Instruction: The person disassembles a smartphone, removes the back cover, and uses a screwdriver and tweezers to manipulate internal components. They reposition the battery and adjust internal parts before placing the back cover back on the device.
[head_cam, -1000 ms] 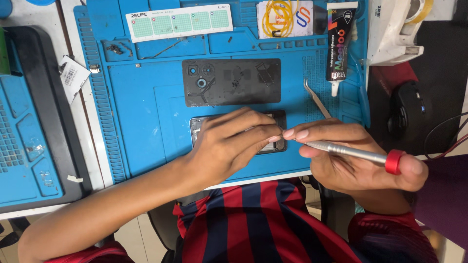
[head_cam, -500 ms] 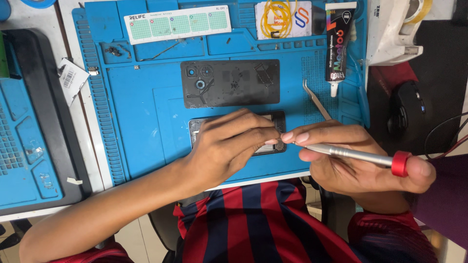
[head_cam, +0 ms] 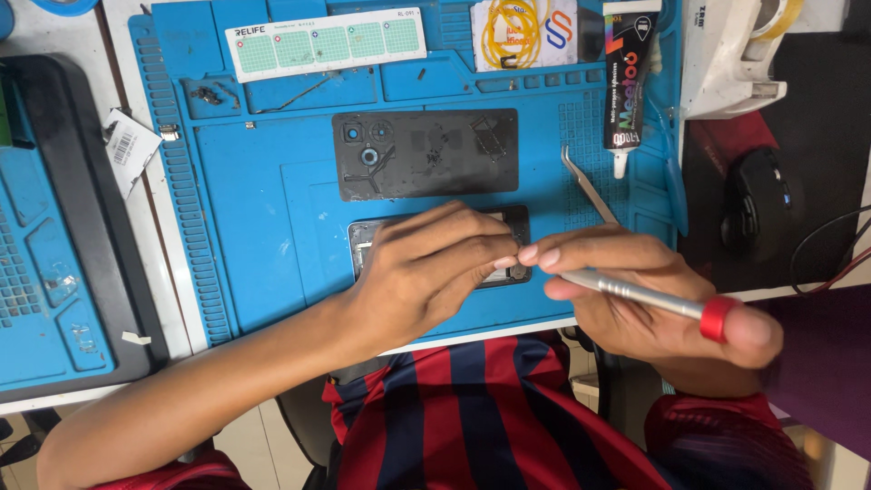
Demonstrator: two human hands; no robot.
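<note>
the opened dark phone with its back removed (head_cam: 508,222) lies flat on the blue silicone repair mat (head_cam: 263,209), near the mat's front edge and mostly hidden under the left hand (head_cam: 426,268). that hand rests palm-down across the phone, fingers curled and pressing on it, fingertips meeting those of the right hand (head_cam: 635,290) at the phone's right end. the right hand is clenched around a slim silver screwdriver with a red cap (head_cam: 649,295), the cap braced against the thumb side, the tip pointing left toward the phone; the tip itself is hidden behind the fingers.

just beyond the phone lies the detached dark back cover with camera holes (head_cam: 425,152). metal tweezers (head_cam: 588,186) rest to the right of it, and a black tube of glue with a white nozzle (head_cam: 626,86) lies near the mat's far right corner. a black computer mouse (head_cam: 755,210) sits off the mat to the right.
</note>
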